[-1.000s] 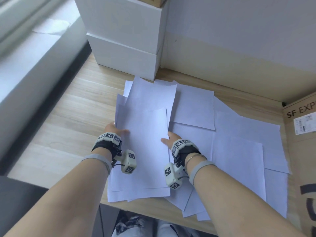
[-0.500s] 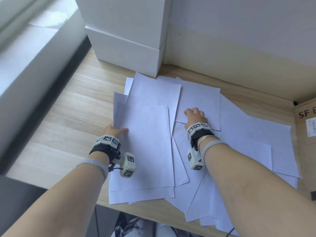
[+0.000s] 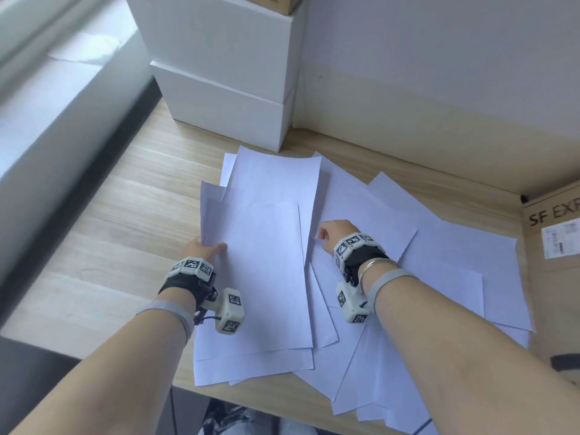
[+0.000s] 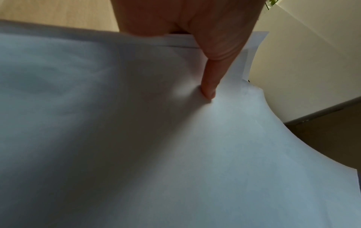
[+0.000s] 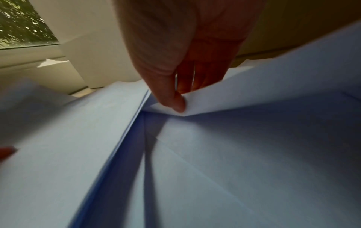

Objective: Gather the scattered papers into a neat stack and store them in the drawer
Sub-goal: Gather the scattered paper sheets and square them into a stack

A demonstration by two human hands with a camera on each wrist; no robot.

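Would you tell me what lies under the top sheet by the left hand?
More white sheets show past the top sheet; the left hand pinches its edge. Anything else beneath is covered.

Black wrist straps (image 3: 365, 257) carry white marker-tagged camera blocks (image 3: 351, 301).

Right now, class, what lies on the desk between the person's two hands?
In the head view, only white paper: the gathered pile held by the left hand, its right edge just short of the right hand, which pinches a loose sheet.
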